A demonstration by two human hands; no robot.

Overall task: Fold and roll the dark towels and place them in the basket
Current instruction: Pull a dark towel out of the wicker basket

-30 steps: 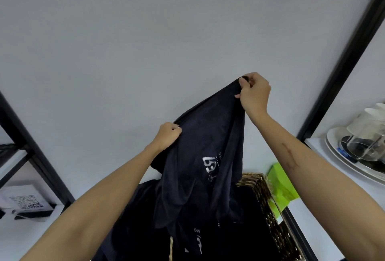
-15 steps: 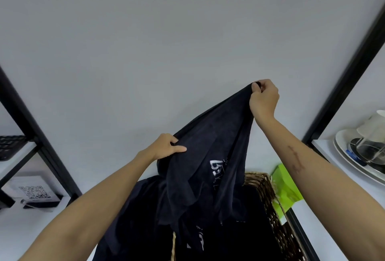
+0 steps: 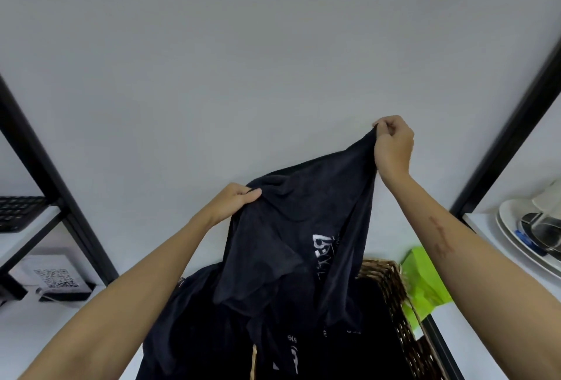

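A dark navy towel [image 3: 303,228] with white lettering hangs in the air in front of the white wall. My right hand [image 3: 393,146] pinches its upper corner, raised high. My left hand [image 3: 235,200] grips the towel's edge lower down and to the left. The cloth sags below both hands over a woven wicker basket [image 3: 394,294], which has dark fabric inside. More dark towels [image 3: 188,334] lie heaped to the left of the basket on the white surface.
A green bag [image 3: 425,282] lies right of the basket. Plates with a glass jug [image 3: 534,228] sit on the right shelf. Black frame posts [image 3: 57,185] stand on both sides. A QR-code card [image 3: 54,278] and a keyboard [image 3: 21,209] are at left.
The view has tilted down a little. My right hand has moved right with the towel corner, spreading the top edge, and my left hand has shifted its hold along the edge.
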